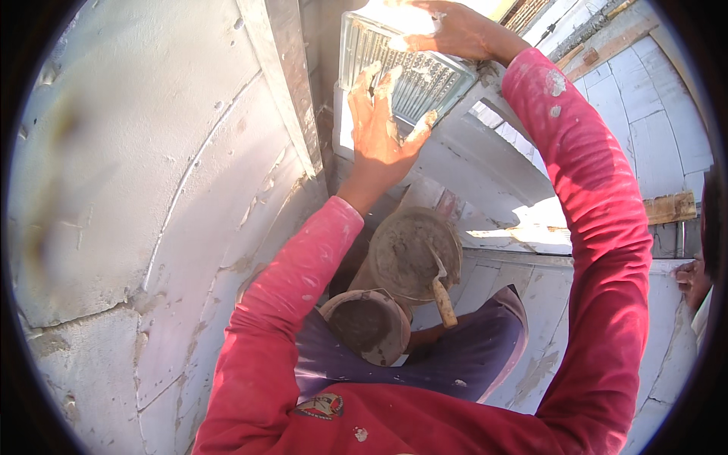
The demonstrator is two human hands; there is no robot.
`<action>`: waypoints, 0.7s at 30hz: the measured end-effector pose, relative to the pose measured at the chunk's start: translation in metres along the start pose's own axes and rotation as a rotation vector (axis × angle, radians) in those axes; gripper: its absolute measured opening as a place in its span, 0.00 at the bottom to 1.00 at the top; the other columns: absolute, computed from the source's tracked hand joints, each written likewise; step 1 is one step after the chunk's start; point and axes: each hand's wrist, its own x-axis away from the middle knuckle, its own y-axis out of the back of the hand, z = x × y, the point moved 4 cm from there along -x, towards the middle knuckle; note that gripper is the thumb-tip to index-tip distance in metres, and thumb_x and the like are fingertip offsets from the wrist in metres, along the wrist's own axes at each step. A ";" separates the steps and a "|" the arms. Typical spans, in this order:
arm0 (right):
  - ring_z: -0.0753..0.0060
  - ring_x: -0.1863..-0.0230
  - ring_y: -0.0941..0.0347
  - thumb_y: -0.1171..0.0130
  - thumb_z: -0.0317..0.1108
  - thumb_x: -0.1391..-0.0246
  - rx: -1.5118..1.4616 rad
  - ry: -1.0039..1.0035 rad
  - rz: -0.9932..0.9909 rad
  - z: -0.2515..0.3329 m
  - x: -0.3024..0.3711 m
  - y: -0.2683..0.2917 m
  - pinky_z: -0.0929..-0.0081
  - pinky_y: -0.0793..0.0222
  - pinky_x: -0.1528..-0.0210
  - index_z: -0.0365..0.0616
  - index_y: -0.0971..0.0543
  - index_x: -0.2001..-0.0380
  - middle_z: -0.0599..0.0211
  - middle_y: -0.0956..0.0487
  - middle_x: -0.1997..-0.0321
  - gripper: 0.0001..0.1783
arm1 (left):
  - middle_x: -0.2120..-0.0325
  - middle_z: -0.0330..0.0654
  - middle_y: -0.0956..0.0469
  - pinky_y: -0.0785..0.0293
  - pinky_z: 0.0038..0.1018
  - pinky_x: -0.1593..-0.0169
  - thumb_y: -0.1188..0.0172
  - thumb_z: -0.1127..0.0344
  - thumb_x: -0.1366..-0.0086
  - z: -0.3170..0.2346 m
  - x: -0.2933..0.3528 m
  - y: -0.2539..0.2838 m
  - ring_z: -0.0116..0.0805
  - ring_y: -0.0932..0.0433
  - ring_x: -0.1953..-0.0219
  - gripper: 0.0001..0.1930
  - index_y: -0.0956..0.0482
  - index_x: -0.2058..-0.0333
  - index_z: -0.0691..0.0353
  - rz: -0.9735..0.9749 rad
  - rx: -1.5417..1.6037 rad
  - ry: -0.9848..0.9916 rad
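A clear ribbed glass block [413, 80] stands in a wall opening at the top middle, against a vertical wooden strip. My left hand [381, 140] is in front of its lower face, with fingers spread, fingertips at the ribs and thumb by the lower right corner. Over the block's upper edge lies my right hand [455, 30], thumb on the front face and fingers in bright glare. Both hands are smeared with mortar. Below, a bucket of grey mortar [402, 254] holds a trowel [444, 299], its wooden handle jutting over the rim.
A second, smaller bucket [389, 345] with grey contents sits close to my legs. A plastered wall [152, 189] rises on the left, beside the wooden strip [284, 83]. At the right edge another person's hand [691, 280] rests on a white ledge, below a wood piece [669, 208].
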 end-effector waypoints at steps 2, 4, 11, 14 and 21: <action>0.44 0.26 0.38 0.38 0.62 0.42 0.036 -0.050 0.015 -0.005 0.002 0.000 0.54 0.45 0.24 0.42 0.32 0.30 0.45 0.33 0.27 0.46 | 0.36 0.59 0.39 0.40 0.50 0.32 0.26 0.61 0.42 -0.006 -0.008 0.001 0.59 0.41 0.33 0.40 0.34 0.33 0.61 0.022 -0.016 -0.036; 0.44 0.26 0.38 0.38 0.61 0.42 0.005 -0.050 -0.033 -0.017 0.009 0.004 0.55 0.45 0.24 0.42 0.31 0.30 0.45 0.32 0.27 0.45 | 0.35 0.58 0.38 0.40 0.51 0.32 0.26 0.61 0.42 -0.011 -0.019 0.003 0.59 0.41 0.33 0.40 0.33 0.33 0.60 0.025 -0.059 -0.101; 0.47 0.42 0.22 0.39 0.51 0.36 0.178 -0.096 -0.611 -0.002 0.096 0.061 0.58 0.28 0.38 0.36 0.32 0.32 0.42 0.23 0.38 0.38 | 0.30 0.57 0.38 0.53 0.53 0.24 0.32 0.44 0.36 -0.019 -0.097 0.014 0.59 0.42 0.27 0.42 0.35 0.31 0.61 0.446 -0.329 -0.451; 0.61 0.50 0.18 0.36 0.39 0.36 -0.388 -0.117 -0.648 0.031 0.190 -0.002 0.68 0.24 0.45 0.39 0.23 0.45 0.57 0.15 0.51 0.21 | 0.34 0.60 0.33 0.49 0.52 0.25 0.36 0.43 0.33 -0.040 -0.126 0.013 0.59 0.39 0.29 0.38 0.31 0.34 0.63 0.618 -0.386 -0.513; 0.34 0.57 0.20 0.37 0.49 0.38 -0.465 -0.511 0.498 0.049 0.333 -0.255 0.49 0.25 0.53 0.25 0.32 0.46 0.36 0.19 0.62 0.34 | 0.37 0.59 0.29 0.40 0.49 0.29 0.33 0.45 0.36 -0.020 -0.130 0.002 0.58 0.33 0.33 0.37 0.29 0.36 0.62 0.803 -0.302 -0.551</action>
